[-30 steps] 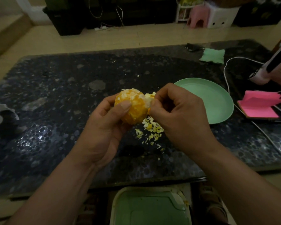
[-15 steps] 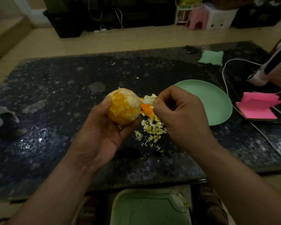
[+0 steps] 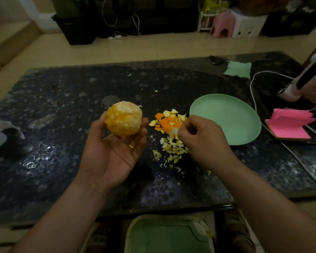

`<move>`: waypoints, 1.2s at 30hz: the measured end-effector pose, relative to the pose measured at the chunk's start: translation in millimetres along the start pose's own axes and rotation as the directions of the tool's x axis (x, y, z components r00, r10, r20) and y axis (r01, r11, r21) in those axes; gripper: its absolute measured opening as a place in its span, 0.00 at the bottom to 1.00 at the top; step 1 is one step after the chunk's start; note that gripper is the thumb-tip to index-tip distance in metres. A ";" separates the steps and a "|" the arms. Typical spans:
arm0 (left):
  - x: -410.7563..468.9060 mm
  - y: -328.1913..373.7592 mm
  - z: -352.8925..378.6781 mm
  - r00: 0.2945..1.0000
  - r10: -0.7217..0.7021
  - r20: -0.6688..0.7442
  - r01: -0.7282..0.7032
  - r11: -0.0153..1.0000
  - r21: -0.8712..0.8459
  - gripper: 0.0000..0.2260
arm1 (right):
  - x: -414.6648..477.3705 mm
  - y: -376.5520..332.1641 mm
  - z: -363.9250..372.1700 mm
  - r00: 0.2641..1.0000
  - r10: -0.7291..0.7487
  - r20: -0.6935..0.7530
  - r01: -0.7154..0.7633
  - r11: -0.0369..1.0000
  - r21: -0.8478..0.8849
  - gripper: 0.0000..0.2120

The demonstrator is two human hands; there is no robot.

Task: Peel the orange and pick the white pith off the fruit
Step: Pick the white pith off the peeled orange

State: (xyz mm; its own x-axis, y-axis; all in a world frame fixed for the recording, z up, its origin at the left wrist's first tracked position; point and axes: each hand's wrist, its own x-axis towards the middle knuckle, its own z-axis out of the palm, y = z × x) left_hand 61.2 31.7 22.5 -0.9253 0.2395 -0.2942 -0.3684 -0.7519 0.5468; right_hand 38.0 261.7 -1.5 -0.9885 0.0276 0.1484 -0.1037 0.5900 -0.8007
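Item 1, nearest: left hand (image 3: 115, 152), palm up, fingers cupped round the orange (image 3: 124, 120), well left of the green plate (image 3: 226, 119).

Item 2: right hand (image 3: 202, 139), now drawn off the fruit toward the plate, pinching a pith scrap (image 3: 174, 131) over the scrap heap (image 3: 173, 149) (one strip gone; white patches remain, I judge).

Orange near-round, no long axis; palest face upward.

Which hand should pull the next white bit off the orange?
The right hand. The left hand cradles the round, mostly peeled orange, white patches showing, so it is busy. The right hand pinches a white pith scrap above the pile of orange peel bits; once that drops, it is probably free to pick.
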 end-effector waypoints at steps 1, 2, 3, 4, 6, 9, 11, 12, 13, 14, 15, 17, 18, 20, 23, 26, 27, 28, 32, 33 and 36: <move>1.0 0.2 -0.6 1.000 -0.001 -0.012 0.001 1.000 -0.002 0.27 | 2.5 7.3 1.3 0.999 0.011 0.041 -0.006 0.994 -0.107 0.10; 1.8 0.2 -1.2 1.000 0.000 -0.024 0.000 1.000 -0.001 0.27 | 4.8 14.2 2.9 0.995 0.025 0.098 -0.004 0.978 -0.211 0.11; 2.7 -0.1 -1.5 0.999 0.003 -0.035 -0.003 1.000 0.001 0.27 | 6.4 20.0 4.9 0.986 0.050 0.162 0.001 0.952 -0.306 0.13; 3.3 -0.6 -1.4 0.999 0.005 -0.045 -0.005 1.000 0.004 0.27 | 6.5 23.2 6.4 0.972 0.082 0.220 0.011 0.920 -0.392 0.14; 3.6 -2.3 0.2 0.999 0.001 -0.053 0.000 1.000 0.011 0.27 | 5.3 24.4 8.5 0.958 0.108 0.267 0.046 0.858 -0.511 0.12; 2.2 -3.9 3.2 0.998 0.006 -0.064 -0.004 0.999 0.034 0.28 | 4.6 18.2 8.7 0.975 0.099 0.199 0.024 0.844 -0.535 0.08; 1.4 -4.6 4.4 0.999 0.006 -0.051 -0.004 0.999 0.046 0.28 | 3.8 13.1 7.0 0.983 0.094 0.160 0.006 0.844 -0.536 0.10; 0.8 -4.6 4.7 0.999 0.008 -0.042 -0.005 0.998 0.055 0.28 | 2.0 10.8 6.4 0.985 0.088 0.150 0.008 0.838 -0.546 0.12; 0.5 -4.7 4.9 0.999 0.008 -0.034 -0.005 0.998 0.066 0.28 | 0.1 8.3 6.0 0.987 0.071 0.144 0.021 0.831 -0.555 0.12; 0.3 -4.7 4.9 1.000 0.009 -0.030 -0.007 0.997 0.076 0.28 | -1.1 5.6 5.4 0.989 0.046 0.142 0.041 0.831 -0.555 0.09; 0.4 -4.7 4.6 0.999 0.015 -0.029 -0.012 0.996 0.086 0.28 | -1.4 3.4 4.9 0.990 0.021 0.140 0.058 0.841 -0.538 0.05; 1.6 -4.6 4.2 0.999 0.034 -0.021 -0.032 0.993 0.110 0.27 | -2.9 -4.0 3.1 0.993 -0.002 0.119 0.059 0.876 -0.479 0.05; 2.7 -4.4 4.3 0.999 0.047 -0.013 -0.045 0.992 0.121 0.28 | -4.0 -8.0 1.9 0.995 -0.021 0.097 0.063 0.890 -0.451 0.09; 4.2 -5.4 5.1 0.997 0.082 -0.003 -0.081 0.985 0.151 0.28 | -6.5 -18.6 -0.8 0.994 -0.098 0.043 0.107 0.928 -0.357 0.08; 5.6 -9.6 5.7 0.992 0.126 0.010 -0.126 0.970 0.207 0.20 | -17.7 -43.6 -5.4 0.989 -0.146 0.003 0.146 0.989 0.025 0.03; 6.9 -12.3 4.2 0.988 0.153 -0.002 -0.147 0.949 0.280 0.22 | -26.8 -57.9 -7.1 0.979 -0.203 -0.021 0.204 0.965 0.168 0.02; 7.4 -12.8 3.2 0.987 0.163 -0.002 -0.154 0.937 0.315 0.24 | -28.6 -59.1 -7.3 0.976 -0.217 -0.033 0.219 0.963 0.158 0.02; 7.5 -13.3 3.4 0.985 0.171 0.001 -0.160 0.926 0.342 0.26 | -29.3 -58.2 -7.1 0.973 -0.226 -0.041 0.230 0.964 0.131 0.02; 8.3 -15.7 3.8 0.976 0.218 -0.003 -0.199 0.895 0.400 0.27 | -29.1 -53.0 -8.3 0.953 -0.301 -0.041 0.297 0.951 -0.085 0.04; 8.7 -16.3 3.5 0.974 0.228 -0.004 -0.207 0.890 0.406 0.27 | -29.1 -52.3 -8.4 0.946 -0.322 -0.041 0.315 0.941 -0.126 0.04; 8.5 -18.3 4.1 0.968 0.249 -0.005 -0.225 0.882 0.413 0.27 | -29.2 -50.9 -7.7 0.930 -0.363 -0.052 0.346 0.915 -0.208 0.04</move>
State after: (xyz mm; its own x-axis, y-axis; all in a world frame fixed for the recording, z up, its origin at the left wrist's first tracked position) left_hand 59.7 49.9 13.2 -0.9874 0.0411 -0.1526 -0.1542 -0.4634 0.8726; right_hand 72.9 237.1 39.4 -0.8762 -0.1470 0.4589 -0.4139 0.7172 -0.5606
